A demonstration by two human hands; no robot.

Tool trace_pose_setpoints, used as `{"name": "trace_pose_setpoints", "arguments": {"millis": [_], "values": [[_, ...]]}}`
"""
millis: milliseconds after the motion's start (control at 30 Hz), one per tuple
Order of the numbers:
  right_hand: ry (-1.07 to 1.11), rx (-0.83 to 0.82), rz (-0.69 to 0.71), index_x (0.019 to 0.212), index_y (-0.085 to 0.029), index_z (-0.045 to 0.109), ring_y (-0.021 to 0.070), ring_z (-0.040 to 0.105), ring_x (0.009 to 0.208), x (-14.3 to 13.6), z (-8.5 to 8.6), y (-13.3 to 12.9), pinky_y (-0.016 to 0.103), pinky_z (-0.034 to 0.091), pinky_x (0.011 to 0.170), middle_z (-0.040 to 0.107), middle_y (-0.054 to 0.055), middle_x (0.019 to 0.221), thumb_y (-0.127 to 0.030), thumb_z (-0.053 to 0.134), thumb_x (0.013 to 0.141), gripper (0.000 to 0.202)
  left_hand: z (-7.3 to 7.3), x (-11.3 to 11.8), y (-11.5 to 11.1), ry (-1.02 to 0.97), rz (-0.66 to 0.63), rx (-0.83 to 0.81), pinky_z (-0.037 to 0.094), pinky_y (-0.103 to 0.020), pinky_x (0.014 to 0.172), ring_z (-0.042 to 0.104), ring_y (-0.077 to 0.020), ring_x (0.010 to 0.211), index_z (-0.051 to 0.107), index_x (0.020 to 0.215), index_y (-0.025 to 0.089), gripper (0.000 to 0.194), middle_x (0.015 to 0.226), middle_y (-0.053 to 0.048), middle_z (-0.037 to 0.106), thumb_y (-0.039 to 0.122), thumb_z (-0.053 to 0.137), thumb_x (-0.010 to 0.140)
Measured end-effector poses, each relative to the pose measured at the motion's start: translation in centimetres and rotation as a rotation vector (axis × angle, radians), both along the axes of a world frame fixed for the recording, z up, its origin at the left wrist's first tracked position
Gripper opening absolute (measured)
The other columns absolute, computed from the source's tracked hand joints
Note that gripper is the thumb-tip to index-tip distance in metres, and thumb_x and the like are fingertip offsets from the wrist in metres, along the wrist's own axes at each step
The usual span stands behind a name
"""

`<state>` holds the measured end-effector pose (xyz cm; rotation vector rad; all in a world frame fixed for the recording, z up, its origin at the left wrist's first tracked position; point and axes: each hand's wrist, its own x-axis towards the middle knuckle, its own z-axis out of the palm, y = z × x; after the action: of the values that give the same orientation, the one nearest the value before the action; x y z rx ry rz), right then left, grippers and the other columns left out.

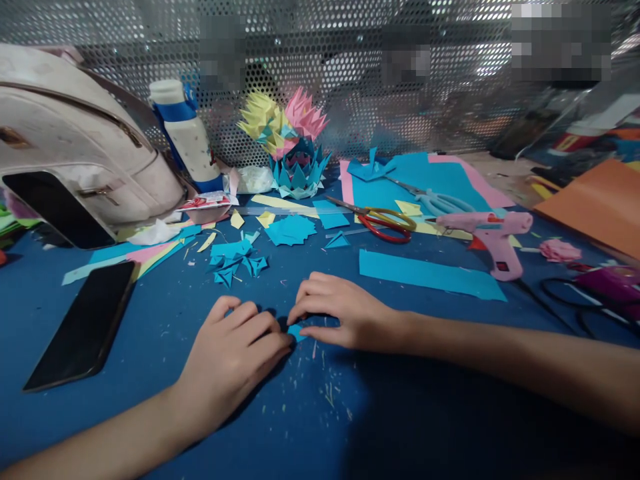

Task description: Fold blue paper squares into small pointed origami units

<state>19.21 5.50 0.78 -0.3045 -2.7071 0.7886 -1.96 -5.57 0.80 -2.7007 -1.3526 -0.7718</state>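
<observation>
A small piece of blue paper (297, 333) lies on the blue table (300, 427) between my two hands. My left hand (235, 353) rests on the table with bent fingers, its fingertips on the left edge of that piece. From the right, my right hand (345, 313) has its thumb and fingertips curved around the same piece. Behind them are several folded blue paper pieces (233, 257), a jagged blue cutout (291, 230) and a small blue triangle (339, 241). A blue strip (430, 273) lies beyond my right wrist.
Red-and-yellow scissors (387, 223), a pink glue gun (500, 233) and its cable are at the right. Paper flowers (300, 167) and a bottle (185, 137) stand behind. Two phones (85, 327), one leaning on a backpack (75, 127), are at the left.
</observation>
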Motion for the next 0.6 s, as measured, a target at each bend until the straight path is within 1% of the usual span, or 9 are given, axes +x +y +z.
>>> {"name": "trace_pose_setpoints", "arguments": {"millis": [67, 167, 300, 367, 433, 600], "values": [[0.017, 0.022, 0.01, 0.106, -0.018, 0.069, 0.0166, 0.051, 0.089, 0.02, -0.01, -0.05, 0.029, 0.042, 0.079, 0.064, 0.004, 0.098, -0.023, 0.066, 0.092, 0.015, -0.15, -0.08, -0.16, 0.029, -0.038, 0.063, 0.028, -0.036, 0.076, 0.047, -0.0165, 0.073, 0.067, 0.095, 0.021, 0.023, 0.082, 0.001, 0.067, 0.019, 0.046, 0.105], [0.013, 0.094, 0.009, 0.11, -0.017, 0.067, 0.017, 0.051, 0.091, 0.04, -0.02, -0.23, 0.03, 0.042, 0.08, 0.064, 0.006, 0.102, -0.025, 0.064, 0.094, 0.018, -0.32, -0.18, -0.26, 0.051, -0.06, 0.092, 0.03, -0.036, 0.075, 0.046, -0.0169, 0.072, 0.067, 0.094, 0.019, 0.022, 0.081, 0.0, 0.065, 0.016, 0.047, 0.103], [0.0, 0.308, 0.009, 0.113, -0.016, 0.066, 0.0194, 0.047, 0.088, 0.09, -0.07, -0.63, 0.032, 0.04, 0.077, 0.063, 0.008, 0.104, -0.031, 0.057, 0.098, 0.022, -0.3, -0.24, -0.17, 0.107, -0.069, 0.143, 0.031, -0.036, 0.075, 0.047, -0.0174, 0.073, 0.068, 0.094, 0.017, 0.022, 0.079, -0.002, 0.065, 0.014, 0.048, 0.102], [-0.007, 0.388, 0.016, 0.112, -0.016, 0.065, 0.0203, 0.046, 0.088, 0.12, -0.13, -0.78, 0.033, 0.039, 0.077, 0.063, 0.008, 0.104, -0.031, 0.053, 0.1, 0.023, -0.24, -0.24, -0.12, 0.125, -0.085, 0.173, 0.031, -0.036, 0.074, 0.047, -0.0175, 0.072, 0.068, 0.092, 0.017, 0.022, 0.077, -0.002, 0.065, 0.014, 0.048, 0.102], [-0.011, 0.406, 0.017, 0.112, -0.016, 0.064, 0.0205, 0.046, 0.089, 0.1, -0.22, -0.83, 0.033, 0.039, 0.078, 0.063, 0.008, 0.105, -0.032, 0.051, 0.101, 0.023, -0.17, -0.21, -0.1, 0.124, -0.093, 0.195, 0.031, -0.036, 0.073, 0.047, -0.0174, 0.07, 0.068, 0.089, 0.016, 0.021, 0.074, -0.002, 0.064, 0.015, 0.051, 0.101], [-0.007, 0.353, 0.033, 0.108, -0.014, 0.062, 0.02, 0.047, 0.089, -0.1, -0.4, -0.7, 0.032, 0.04, 0.081, 0.062, 0.009, 0.104, -0.032, 0.052, 0.1, 0.022, -0.12, -0.2, -0.1, 0.109, -0.094, 0.194, 0.032, -0.036, 0.073, 0.047, -0.0171, 0.07, 0.069, 0.092, 0.016, 0.018, 0.073, -0.001, 0.065, 0.017, 0.054, 0.1]]}}
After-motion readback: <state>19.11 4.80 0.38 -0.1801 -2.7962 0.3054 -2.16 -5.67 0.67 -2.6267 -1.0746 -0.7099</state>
